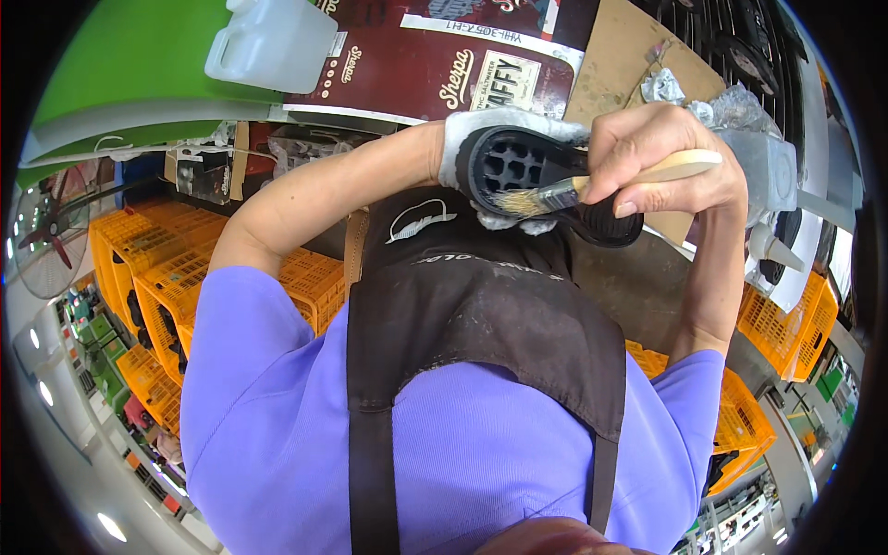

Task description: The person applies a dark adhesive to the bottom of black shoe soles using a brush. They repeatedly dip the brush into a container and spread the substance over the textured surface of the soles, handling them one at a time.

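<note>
My left hand (460,136), in a pale work glove, is closed around the black shoe sole (524,159) from its far side and underneath. The sole's inner face is turned up, with a grid of square hollows at its wider end. My bare right hand (668,159) grips the light wooden handle of a flat paintbrush (555,192). Its pale bristles touch the sole's rim beside the hollows. Part of the sole's narrower end is covered by the brush and my right hand.
A translucent plastic jug (268,48) stands at the far left on the bench. Dark red printed cardboard (398,79) and brown cardboard (615,69) cover the worktop. At the right are a clear plastic container (775,171) and crumpled plastic (661,86). Orange crates (171,268) stand on both sides.
</note>
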{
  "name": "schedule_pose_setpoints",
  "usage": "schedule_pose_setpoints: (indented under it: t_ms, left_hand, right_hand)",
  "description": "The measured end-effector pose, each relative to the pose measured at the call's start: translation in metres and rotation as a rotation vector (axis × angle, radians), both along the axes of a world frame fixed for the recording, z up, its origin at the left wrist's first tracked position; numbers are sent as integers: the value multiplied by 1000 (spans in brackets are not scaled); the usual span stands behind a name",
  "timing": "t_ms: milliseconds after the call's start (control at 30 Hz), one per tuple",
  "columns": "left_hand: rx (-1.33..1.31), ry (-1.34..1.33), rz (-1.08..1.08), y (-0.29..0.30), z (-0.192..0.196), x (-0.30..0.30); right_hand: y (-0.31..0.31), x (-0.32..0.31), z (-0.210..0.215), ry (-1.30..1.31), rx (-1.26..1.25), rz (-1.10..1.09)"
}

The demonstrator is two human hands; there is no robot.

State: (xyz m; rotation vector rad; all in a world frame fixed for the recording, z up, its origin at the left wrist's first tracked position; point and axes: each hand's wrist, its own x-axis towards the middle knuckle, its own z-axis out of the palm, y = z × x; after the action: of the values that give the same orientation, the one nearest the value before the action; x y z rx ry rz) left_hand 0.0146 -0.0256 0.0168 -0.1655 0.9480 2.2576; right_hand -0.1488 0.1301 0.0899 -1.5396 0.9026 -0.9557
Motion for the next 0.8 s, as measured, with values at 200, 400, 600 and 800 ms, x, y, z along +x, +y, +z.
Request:
schedule_pose_setpoints:
  t_ms: [200,400,600,800]
  left_hand:
    - [32,-238,-87,-3,-8,-10]
    - [346,-243,14,-13,0,-2]
    - [423,-263,198,-6,4,12]
    - [421,-183,114,2,22,-11]
  right_hand:
    - [28,-14,-2,65,118,-86]
    - [73,-26,4,388,43,-333]
    - [75,12,18,562,-312,-720]
    - [69,26,31,544,-331,-631]
